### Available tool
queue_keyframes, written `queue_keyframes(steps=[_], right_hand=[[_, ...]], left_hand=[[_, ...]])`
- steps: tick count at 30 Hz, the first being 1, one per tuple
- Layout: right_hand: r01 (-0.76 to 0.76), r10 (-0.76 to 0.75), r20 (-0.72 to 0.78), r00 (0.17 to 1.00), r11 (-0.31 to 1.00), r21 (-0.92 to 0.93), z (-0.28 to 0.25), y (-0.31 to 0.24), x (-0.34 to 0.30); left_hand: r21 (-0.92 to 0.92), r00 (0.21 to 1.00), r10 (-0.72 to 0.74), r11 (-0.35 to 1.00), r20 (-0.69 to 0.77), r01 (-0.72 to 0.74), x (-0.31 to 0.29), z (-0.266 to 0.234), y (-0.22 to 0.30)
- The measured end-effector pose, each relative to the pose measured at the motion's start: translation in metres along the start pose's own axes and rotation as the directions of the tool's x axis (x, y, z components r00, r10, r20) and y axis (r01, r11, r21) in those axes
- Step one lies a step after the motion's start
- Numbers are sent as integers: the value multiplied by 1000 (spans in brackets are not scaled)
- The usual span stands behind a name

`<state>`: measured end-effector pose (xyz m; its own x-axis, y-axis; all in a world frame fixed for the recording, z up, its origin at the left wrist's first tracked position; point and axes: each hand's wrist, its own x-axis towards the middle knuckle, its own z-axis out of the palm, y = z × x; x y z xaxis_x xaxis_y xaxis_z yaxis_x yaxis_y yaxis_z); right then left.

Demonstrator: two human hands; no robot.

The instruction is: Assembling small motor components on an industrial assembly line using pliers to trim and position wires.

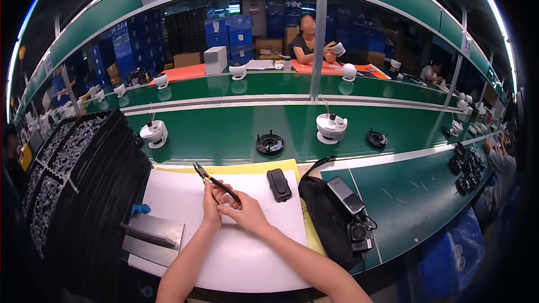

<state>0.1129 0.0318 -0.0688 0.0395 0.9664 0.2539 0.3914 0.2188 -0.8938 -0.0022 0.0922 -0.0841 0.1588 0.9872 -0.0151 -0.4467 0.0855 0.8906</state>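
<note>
Above the white sheet [247,252] on the bench, both my hands are closed round a pair of pliers [223,187] with dark handles and a touch of yellow near the joint. Its metal jaws point up and to the left, away from me. My left hand [211,209] wraps the handles from the left. Against the lower end of a handle lies my right hand [249,213], its fingers meeting the left ones. Something small and pale shows between the palms, too hidden to name. Right of my hands lies a small black case [279,185].
A tall stack of black trays [84,191] stands left, beside a metal fixture [151,238]. Right are a black bag [328,219] and a grey device [345,195]. The green conveyor [224,129] carries white camera-like housings [331,128] and black round parts [270,143]. Another person [307,42] sits opposite.
</note>
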Motion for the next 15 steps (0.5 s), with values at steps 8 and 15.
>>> queue_keyframes(steps=[8,15], right_hand=[[-84,84,-2,996,995,55,8,-3,-1],[-29,35,-50,998,993,114,17,8,5]], left_hand=[[-18,999,-15,1000,39,16,5,-7,-3],[-7,995,23,1000,97,-22,1,-5,6]])
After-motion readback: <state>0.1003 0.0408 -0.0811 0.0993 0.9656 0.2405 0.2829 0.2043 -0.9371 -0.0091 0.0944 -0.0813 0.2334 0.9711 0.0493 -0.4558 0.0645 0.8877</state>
